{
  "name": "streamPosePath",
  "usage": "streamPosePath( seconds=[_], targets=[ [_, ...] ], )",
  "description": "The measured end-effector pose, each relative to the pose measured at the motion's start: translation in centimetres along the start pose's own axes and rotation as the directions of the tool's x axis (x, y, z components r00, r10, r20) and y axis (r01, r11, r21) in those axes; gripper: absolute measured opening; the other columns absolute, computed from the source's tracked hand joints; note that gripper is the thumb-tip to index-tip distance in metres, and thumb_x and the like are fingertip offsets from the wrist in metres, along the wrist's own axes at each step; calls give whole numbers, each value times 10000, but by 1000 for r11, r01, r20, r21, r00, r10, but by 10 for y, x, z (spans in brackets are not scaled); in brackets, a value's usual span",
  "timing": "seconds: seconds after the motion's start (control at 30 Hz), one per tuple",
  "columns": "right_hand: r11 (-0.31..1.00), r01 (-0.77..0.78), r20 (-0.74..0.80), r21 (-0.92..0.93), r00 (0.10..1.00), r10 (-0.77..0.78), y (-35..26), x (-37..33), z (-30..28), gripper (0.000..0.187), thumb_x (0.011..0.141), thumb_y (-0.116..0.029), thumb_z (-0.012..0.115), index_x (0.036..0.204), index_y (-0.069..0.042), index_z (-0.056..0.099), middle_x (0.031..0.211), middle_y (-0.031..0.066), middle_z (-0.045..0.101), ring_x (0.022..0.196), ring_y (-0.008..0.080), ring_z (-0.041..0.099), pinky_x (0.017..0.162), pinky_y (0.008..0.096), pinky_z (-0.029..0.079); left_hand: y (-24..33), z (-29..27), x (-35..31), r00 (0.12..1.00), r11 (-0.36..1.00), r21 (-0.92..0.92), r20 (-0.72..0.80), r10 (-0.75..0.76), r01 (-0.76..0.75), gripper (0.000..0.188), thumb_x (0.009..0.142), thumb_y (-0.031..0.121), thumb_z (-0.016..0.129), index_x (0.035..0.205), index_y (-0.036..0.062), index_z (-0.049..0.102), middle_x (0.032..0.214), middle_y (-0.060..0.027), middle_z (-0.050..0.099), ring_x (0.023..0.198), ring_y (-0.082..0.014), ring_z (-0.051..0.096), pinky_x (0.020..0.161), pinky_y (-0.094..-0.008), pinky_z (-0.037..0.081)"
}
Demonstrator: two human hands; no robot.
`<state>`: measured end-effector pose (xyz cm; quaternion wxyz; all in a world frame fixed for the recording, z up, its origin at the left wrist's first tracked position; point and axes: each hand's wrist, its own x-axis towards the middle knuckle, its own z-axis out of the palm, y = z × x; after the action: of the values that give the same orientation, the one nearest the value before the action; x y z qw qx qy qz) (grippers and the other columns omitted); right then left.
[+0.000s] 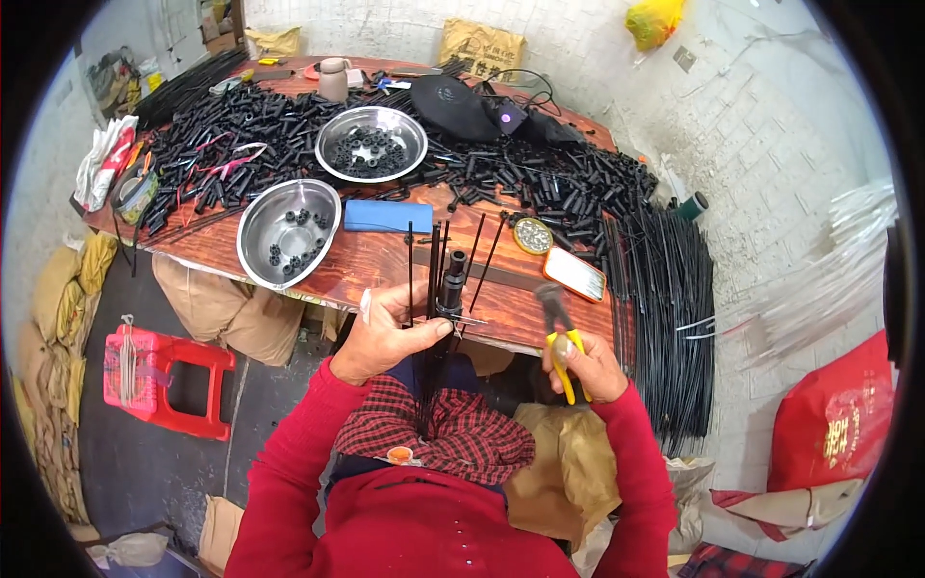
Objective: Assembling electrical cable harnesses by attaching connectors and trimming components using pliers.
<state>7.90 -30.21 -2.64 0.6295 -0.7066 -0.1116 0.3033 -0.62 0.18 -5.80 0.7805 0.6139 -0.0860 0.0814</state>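
My left hand is closed around what looks like an umbrella frame, a bundle of thin black ribs around a dark tubular runner. The ribs fan upward above the fingers, and their lower ends reach down over the checked cloth on my lap. Thin wire sticks out sideways near my left thumb. In my right hand are pliers with yellow handles, their dark jaws pointing up, apart from the frame. A white wrap covers one left finger.
Across the wooden table stand two metal bowls with small black rings, a blue block, a round tin and a white tray. Black tubes heap behind. Long black rods hang right; a red stool stands left.
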Motion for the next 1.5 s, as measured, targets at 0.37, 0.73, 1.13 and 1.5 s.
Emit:
streamPosePath(
  seconds=[0.37,0.73,1.13,1.5],
  targets=[
    [806,80,389,-586,901,193,-105,-5,47,285,973,-285,569,973,-13,653,794,24,673,666,71,625,613,234,514,15,0,-14,1000,998,-69,6,5,-5,382,843,55,697,1206,-24,608,1054,-20,650,922,-73,593,829,-248,487],
    [708,61,450,-703,810,377,-135,13,57,271,978,-261,534,1043,-19,638,848,33,684,678,82,646,608,239,527,9,-9,-11,1000,1000,15,24,-8,7,405,845,32,688,1237,-32,603,1062,-44,669,961,-89,612,873,-258,493],
    [614,-28,359,-789,790,496,-152,14,60,299,996,-289,540,1036,-9,639,875,35,678,750,92,648,668,241,534,11,1,-6,997,989,130,33,73,-77,379,849,40,686,1215,-35,618,1060,-49,682,938,-93,622,853,-263,511],
    [582,35,337,-813,843,420,-144,10,65,258,989,-242,538,1010,-3,631,771,34,669,654,85,633,603,232,523,19,4,-11,996,981,179,-41,77,-69,346,816,59,698,1149,-27,661,985,-53,716,881,-70,624,804,-262,522]
  ],
)
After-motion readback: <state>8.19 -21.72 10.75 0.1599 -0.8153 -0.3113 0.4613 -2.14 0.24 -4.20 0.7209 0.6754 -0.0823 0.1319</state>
